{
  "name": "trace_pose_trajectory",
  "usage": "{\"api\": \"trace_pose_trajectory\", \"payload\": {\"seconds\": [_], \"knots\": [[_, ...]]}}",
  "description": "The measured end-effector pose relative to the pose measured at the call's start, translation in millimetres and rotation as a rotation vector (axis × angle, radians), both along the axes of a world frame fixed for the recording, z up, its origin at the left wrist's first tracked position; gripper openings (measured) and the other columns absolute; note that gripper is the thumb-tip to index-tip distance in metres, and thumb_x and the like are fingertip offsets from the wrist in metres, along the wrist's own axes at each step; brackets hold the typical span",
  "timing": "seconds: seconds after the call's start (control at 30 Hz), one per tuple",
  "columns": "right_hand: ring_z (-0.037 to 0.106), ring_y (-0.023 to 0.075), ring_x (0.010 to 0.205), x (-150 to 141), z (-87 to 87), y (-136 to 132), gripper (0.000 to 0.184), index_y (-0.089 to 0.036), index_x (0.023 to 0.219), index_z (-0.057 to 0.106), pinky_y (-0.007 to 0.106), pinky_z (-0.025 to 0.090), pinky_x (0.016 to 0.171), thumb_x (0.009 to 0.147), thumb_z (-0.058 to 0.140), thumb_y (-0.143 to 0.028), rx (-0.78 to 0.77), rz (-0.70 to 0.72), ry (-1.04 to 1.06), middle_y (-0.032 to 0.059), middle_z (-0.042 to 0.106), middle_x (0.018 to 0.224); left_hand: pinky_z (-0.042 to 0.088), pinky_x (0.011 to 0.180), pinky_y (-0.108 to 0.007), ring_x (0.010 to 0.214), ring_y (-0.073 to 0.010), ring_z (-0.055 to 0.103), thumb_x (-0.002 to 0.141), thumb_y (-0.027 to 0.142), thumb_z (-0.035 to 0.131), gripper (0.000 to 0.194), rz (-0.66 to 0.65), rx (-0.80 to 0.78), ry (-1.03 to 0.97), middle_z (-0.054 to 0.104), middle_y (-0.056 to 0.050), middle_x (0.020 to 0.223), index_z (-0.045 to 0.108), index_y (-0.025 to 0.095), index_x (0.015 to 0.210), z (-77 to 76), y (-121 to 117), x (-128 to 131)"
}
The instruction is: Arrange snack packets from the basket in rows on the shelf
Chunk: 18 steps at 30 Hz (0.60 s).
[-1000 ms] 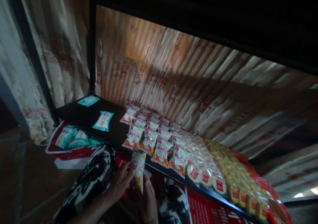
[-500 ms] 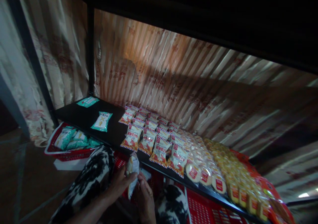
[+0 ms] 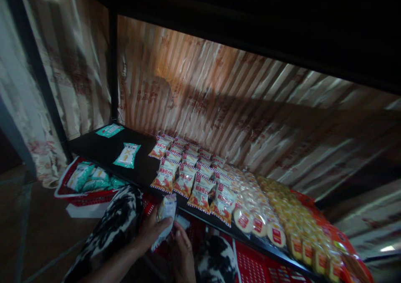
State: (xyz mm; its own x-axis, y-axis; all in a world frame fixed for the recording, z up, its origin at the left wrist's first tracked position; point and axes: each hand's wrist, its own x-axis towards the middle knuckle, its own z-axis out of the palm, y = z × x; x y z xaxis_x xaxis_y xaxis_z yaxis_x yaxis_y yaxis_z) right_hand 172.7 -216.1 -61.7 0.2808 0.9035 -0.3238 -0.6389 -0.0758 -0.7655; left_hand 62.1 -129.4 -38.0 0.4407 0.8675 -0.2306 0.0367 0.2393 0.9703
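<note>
My left hand (image 3: 153,230) is closed around a small snack bag (image 3: 167,210), thumb across its front. The bag has a pale printed face with a striped top seal, and is held tilted below the black shelf's front edge. My right hand (image 3: 184,249) is beside the bag's lower right side, fingers stretched towards it with nothing visible in them; whether the fingertips touch the bag is unclear. Just above the hands, rows of white-and-orange snack bags (image 3: 184,178) with striped edges stand on the black shelf (image 3: 142,170).
Two teal packets (image 3: 127,155) lie on the shelf's left part. Clear-wrapped round biscuits (image 3: 243,219) and yellow packs (image 3: 296,243) fill the right. A red basket (image 3: 90,198) of teal packets is at the lower left; another red basket (image 3: 250,264) sits under the shelf.
The snack bag has turned in my left hand, so more of its printed face shows and its lower end points further left. My right hand has shifted only slightly.
</note>
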Motion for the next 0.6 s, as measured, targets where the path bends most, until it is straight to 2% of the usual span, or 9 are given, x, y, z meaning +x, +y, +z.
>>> {"api": "trace_pose_trajectory", "payload": {"seconds": [0.1,0.3,0.47,0.6], "knots": [[0.06,0.0246,0.102,0,-1.1,1,0.051,-0.023,0.104,0.068,0.038,0.044,0.092,0.062,0.076,-0.05,0.016,0.008,-0.005,0.0072,0.067,0.109,0.048,0.087,-0.031,0.103,-0.0246,0.062,0.07,0.051,0.059,0.061,-0.006,0.008,-0.047,0.065,-0.011,0.113,0.05,0.014,0.119,3.1,2,-2],[0.053,0.022,0.115,-3,0.2,1,0.047,-0.025,0.104,0.068,0.034,0.038,0.1,0.063,0.077,-0.046,0.007,-0.02,0.003,0.0043,0.065,0.115,0.05,0.082,-0.031,0.099,-0.0231,0.064,0.075,0.046,0.053,0.051,0.003,-0.054,-0.076,0.067,-0.009,0.108,0.051,0.016,0.116,8.1,4,-10],[0.051,0.0224,0.117,-5,2.7,2,0.049,-0.024,0.104,0.068,0.035,0.038,0.1,0.062,0.077,-0.047,0.0,-0.042,0.02,0.0055,0.063,0.118,0.05,0.081,-0.033,0.097,-0.024,0.064,0.072,0.04,0.055,0.048,0.045,-0.119,-0.084,0.067,-0.01,0.107,0.051,0.016,0.114,10.4,9,-14],[0.054,0.0213,0.112,-6,2.0,3,0.049,-0.025,0.105,0.068,0.035,0.04,0.098,0.062,0.078,-0.045,-0.032,-0.047,0.017,0.0054,0.064,0.116,0.047,0.088,-0.035,0.103,-0.0251,0.061,0.069,0.038,0.06,0.053,0.068,-0.143,-0.129,0.065,-0.009,0.111,0.05,0.018,0.117,5.3,12,-15]]}}
